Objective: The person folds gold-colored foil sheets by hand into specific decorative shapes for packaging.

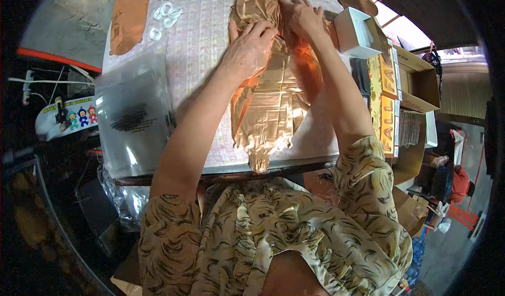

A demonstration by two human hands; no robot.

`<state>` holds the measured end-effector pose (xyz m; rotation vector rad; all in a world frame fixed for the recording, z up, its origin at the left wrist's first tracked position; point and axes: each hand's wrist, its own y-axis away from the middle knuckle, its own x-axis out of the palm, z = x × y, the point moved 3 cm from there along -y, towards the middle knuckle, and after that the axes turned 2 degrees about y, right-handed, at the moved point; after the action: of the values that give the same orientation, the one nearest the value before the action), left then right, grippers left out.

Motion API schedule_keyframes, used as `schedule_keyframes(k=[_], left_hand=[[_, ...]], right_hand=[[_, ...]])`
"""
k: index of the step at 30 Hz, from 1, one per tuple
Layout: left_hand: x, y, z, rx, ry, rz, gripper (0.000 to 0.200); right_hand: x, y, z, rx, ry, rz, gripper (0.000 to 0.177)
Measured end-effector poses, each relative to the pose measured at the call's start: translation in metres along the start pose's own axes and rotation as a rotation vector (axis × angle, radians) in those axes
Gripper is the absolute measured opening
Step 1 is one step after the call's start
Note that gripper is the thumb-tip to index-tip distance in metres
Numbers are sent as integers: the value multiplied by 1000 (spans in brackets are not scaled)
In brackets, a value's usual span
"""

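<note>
A shiny copper-gold foil balloon (pixel 268 106) lies flat and partly folded on the table, its rounded end away from me and its narrow tab towards me. My left hand (pixel 247 51) rests on its upper part, thumb stretched apart and fingers bent over the foil near a crease. Just right of the rounded end, my right hand (pixel 304 19) is on the foil's side with its fingers spread. A loose orange flap shows beneath my right forearm. Part of the foil is hidden under both hands.
Clear plastic bags (pixel 134 117) lie at the table's left edge. Small white rings (pixel 168 17) sit near another flat orange foil piece (pixel 129 17). On the right stand a white box (pixel 355 32), yellow printed boxes (pixel 386 122) and an open cardboard box (pixel 415 77).
</note>
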<state>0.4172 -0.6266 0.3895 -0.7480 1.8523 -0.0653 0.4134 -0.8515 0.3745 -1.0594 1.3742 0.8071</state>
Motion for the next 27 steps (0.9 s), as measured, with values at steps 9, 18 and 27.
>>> schedule_keyframes(k=[9,18,27], left_hand=[[3,-1,1,7,-41,-2,32],[-2,1,-3,39,-93,-23,36],[4,0,2,46,-135,23,45]], right_hand=[[-50,107,22,-231,5,-218,48],[-39,136,28,-215,-86,-216,58],[-43,144,3,-228,-266,-129,53]])
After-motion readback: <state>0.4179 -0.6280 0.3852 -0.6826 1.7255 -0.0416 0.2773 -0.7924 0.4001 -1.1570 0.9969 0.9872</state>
